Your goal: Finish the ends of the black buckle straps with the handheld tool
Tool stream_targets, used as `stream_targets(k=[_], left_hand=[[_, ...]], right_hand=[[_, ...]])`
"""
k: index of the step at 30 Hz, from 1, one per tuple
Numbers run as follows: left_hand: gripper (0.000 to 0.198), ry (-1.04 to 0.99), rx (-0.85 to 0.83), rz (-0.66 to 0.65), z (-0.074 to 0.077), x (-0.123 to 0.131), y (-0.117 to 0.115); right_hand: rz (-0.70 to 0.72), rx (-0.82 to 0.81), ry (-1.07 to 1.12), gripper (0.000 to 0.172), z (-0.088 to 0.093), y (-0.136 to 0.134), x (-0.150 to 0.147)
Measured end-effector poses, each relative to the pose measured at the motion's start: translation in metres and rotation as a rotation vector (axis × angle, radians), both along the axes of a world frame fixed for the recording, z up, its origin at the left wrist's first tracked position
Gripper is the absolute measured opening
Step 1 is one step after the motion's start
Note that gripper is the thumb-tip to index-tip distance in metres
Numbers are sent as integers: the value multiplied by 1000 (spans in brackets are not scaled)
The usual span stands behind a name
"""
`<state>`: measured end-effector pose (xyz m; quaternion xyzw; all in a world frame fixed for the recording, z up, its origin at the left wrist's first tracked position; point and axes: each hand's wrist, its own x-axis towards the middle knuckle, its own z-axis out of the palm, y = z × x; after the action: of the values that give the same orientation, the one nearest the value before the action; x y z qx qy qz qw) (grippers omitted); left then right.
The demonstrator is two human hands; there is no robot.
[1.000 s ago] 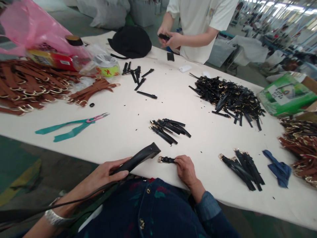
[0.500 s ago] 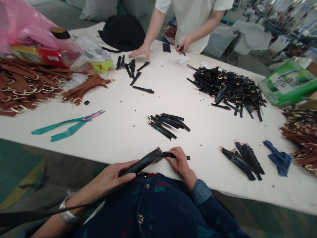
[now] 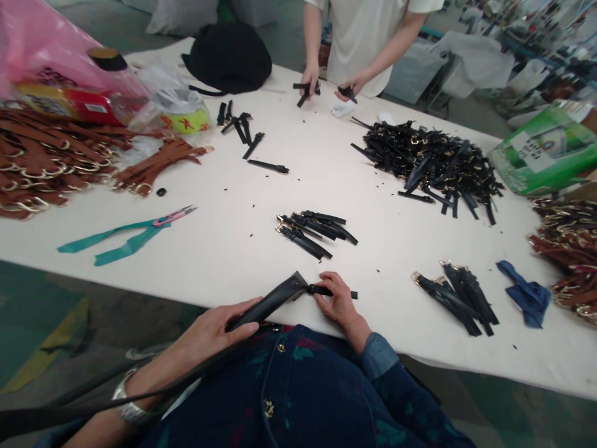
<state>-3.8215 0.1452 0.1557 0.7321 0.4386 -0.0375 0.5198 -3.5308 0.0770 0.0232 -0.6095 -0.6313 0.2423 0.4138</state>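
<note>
My left hand (image 3: 228, 326) is closed around a long, black, flat-sided tool (image 3: 273, 302) of a kind I cannot make out. Dark cords or straps (image 3: 163, 392) run from near it to the lower left. With fingers and thumb, my right hand (image 3: 338, 303) pinches a short black buckle strap (image 3: 352, 295) just above the table's near edge. The strap's left end meets or nearly touches the tool's tip; contact is hard to tell. Straight ahead lies a small bunch of black buckle straps (image 3: 317, 233), and another bunch of black straps (image 3: 459, 302) rests to the right.
Scissors (image 3: 163, 219) with teal-wrapped handles lie left. Brown straps (image 3: 46, 155) and a pink bag (image 3: 51, 43) fill the far left. A heap of black straps (image 3: 429, 162), a green box (image 3: 545, 146) and blue cloth (image 3: 527, 295) are right. A co-worker (image 3: 364, 43) stands opposite.
The tool's tip has tilted slightly, while both my hands keep their grips. Across the table, the co-worker's hand has lifted black straps from the small pile and drawn them closer.
</note>
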Motion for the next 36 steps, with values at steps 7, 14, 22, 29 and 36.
stream_targets(k=[7,14,22,29,36], left_hand=[[60,-7,-22,0,4,5,2],[62,-61,-44,33,4,4,-2],[60,-131,-74,67,5,3,-3],[61,-114,-70,48,6,4,-2],[60,-124,-61,50,4,3,-4]], right_hand=[[36,4,-22,20,-1,-1,6],[63,30,-52,22,12,-8,16],[10,36,-83,22,4,-7,4],[-31,124,-222,13,6,-4,-5],[93,-44,-263,10,23,0,-6]])
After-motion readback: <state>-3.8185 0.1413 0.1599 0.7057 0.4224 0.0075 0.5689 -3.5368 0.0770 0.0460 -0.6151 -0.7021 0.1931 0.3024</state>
